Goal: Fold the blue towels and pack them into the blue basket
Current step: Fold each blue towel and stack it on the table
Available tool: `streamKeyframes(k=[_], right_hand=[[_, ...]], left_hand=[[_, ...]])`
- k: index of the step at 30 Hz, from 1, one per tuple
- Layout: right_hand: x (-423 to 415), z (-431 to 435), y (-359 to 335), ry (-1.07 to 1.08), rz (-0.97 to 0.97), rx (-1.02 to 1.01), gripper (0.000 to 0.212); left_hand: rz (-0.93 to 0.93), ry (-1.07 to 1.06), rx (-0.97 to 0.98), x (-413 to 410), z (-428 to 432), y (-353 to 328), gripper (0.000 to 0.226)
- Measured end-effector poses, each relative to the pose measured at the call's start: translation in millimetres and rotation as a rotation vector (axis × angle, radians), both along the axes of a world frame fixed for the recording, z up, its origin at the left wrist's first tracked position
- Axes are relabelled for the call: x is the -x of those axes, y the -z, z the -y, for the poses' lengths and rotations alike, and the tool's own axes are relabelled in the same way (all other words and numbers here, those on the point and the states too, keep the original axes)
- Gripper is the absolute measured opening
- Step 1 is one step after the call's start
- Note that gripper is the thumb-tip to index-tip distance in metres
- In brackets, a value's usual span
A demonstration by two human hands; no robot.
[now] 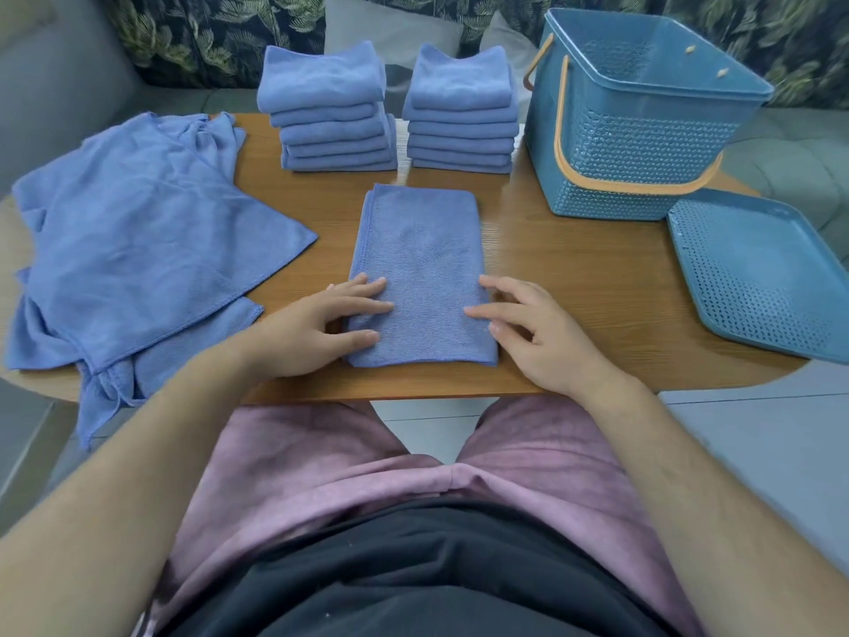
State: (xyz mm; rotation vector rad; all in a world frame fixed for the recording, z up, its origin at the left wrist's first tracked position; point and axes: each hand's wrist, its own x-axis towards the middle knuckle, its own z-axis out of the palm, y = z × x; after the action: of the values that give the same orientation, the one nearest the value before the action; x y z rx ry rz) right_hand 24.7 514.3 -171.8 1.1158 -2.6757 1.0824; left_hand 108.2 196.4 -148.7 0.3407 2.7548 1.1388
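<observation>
A blue towel [420, 273], folded into a long narrow rectangle, lies flat at the near middle of the wooden table [579, 287], its short end toward the person. Both hands rest on its near end, apart from each other. The left hand [317, 324] lies palm down over the left hem, its fingers straight and spread on the cloth. The right hand [533, 333] comes in from the right edge, its forefinger stretched onto the towel and the other fingers loosely bent at the hem. Whether any finger tucks under the cloth cannot be told. Both bare forearms reach in from the bottom corners of the view, over a lap in pink shorts [321, 457]. Behind the towel stand two stacks of folded blue towels, the left stack [331, 117] and the right stack [461, 117], side by side with a narrow gap. A loose heap of unfolded towels [133, 250] spreads over the table's left end and hangs off its near edge. At the far right stands the blue basket [634, 149], upright and uncovered, its orange handles [558, 131] folded down. The visible inside is bare perforated wall. Its lid [758, 278] lies flat just in front of it, at the table's right edge.
</observation>
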Motion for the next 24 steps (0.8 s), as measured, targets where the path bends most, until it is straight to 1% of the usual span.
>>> streamKeyframes(k=[1,3,6,8,10,11,14,16,17,20,22,23,24], right_hand=[[-5,-3,1,-0.011,0.006,0.007,0.044],[-8,-5,-3,-0.046,0.053,-0.034,0.055],[-3,-3,-11,-0.064,0.087,-0.128,0.06],[-2,-1,-12,-0.069,0.07,-0.145,0.054],[-1,0,-9,-0.073,0.011,-0.143,0.043],[-1,0,-7,-0.074,-0.021,-0.134,0.039],[-1,3,-2,-0.058,-0.113,-0.058,0.029],[-2,7,-2,-0.024,-0.151,0.022,0.023],[-3,9,-4,-0.005,-0.151,0.053,0.022],[-7,14,-9,0.026,-0.09,0.103,0.02],[-9,14,-12,0.038,-0.043,0.134,0.011],[-10,14,-14,0.055,0.004,0.156,0.011],[-11,13,-16,0.075,0.053,0.182,0.016]], left_hand=[[0.015,-0.004,-0.058,-1,6,-2,0.041],[0.019,-0.005,-0.106,-1,11,-5,0.037],[-0.018,-0.01,-0.098,1,8,-7,0.031],[-0.034,-0.004,-0.107,3,7,-6,0.026],[-0.072,-0.009,-0.098,4,7,-4,0.02],[-0.117,-0.018,-0.062,4,6,-3,0.024],[-0.352,0.008,0.108,4,-6,-6,0.042],[-0.43,0.063,0.111,2,-20,-14,0.045],[-0.432,0.094,0.109,0,-27,-15,0.049],[-0.329,0.117,0.146,-7,-37,-14,0.067],[-0.311,0.102,0.153,-7,-35,-11,0.064],[-0.315,0.087,0.147,-6,-33,-10,0.062],[-0.317,0.066,0.136,-5,-31,-9,0.06]])
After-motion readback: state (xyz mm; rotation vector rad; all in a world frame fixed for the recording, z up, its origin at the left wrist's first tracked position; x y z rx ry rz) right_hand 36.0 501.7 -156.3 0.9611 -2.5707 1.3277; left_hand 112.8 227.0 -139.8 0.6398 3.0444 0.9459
